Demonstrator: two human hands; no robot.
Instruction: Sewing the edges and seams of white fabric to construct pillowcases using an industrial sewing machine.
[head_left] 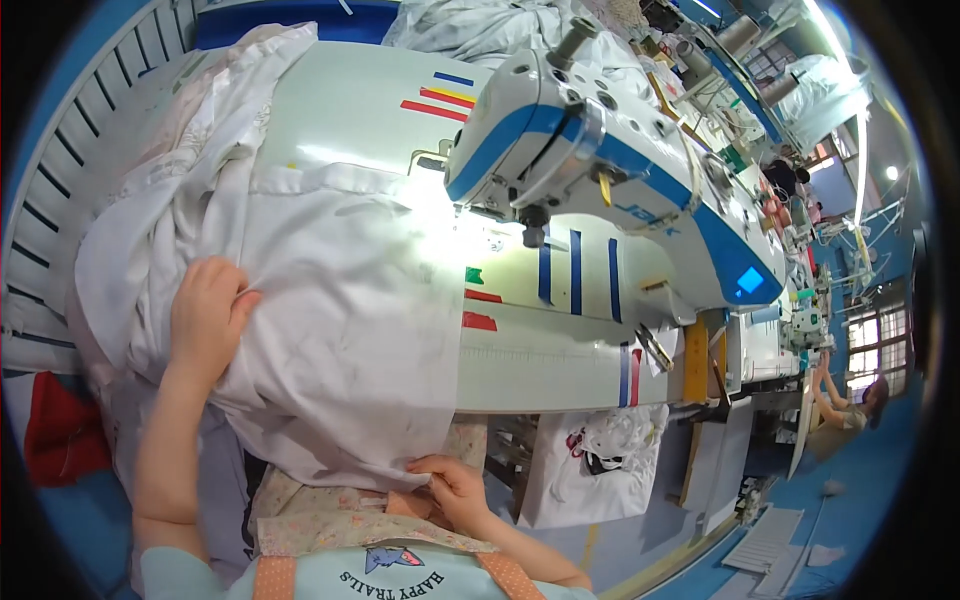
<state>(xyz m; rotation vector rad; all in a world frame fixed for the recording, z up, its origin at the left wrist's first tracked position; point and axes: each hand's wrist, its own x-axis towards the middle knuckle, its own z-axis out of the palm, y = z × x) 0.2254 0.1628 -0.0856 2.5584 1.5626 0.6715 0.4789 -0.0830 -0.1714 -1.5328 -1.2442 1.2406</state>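
A large piece of white fabric (340, 300) is spread over the near left part of a pale sewing table (540, 360), its far edge running toward the needle area of a white and blue industrial sewing machine (600, 170) that stands on the far right of the table. The left hand (208, 315) lies on top of the cloth at its left side, palm down with the fingers curled and pressing into a fold, so the cloth bunches just under the fingertips. The right hand (455, 485) is at the near edge of the table, where the cloth hangs off toward the person's lap; its thumb and fingers are pinched on the hem of the cloth at the lower right corner. The cloth thus stretches between the two hands, with most of it lying far of the right hand and right of the left hand. More white cloth (190, 130) is heaped on the far left, draped over a slatted rack (80, 150). Strips of red, yellow, blue and green tape (480, 297) mark the tabletop just right of the cloth's edge. A person (850, 400) sits at another machine far to the right.
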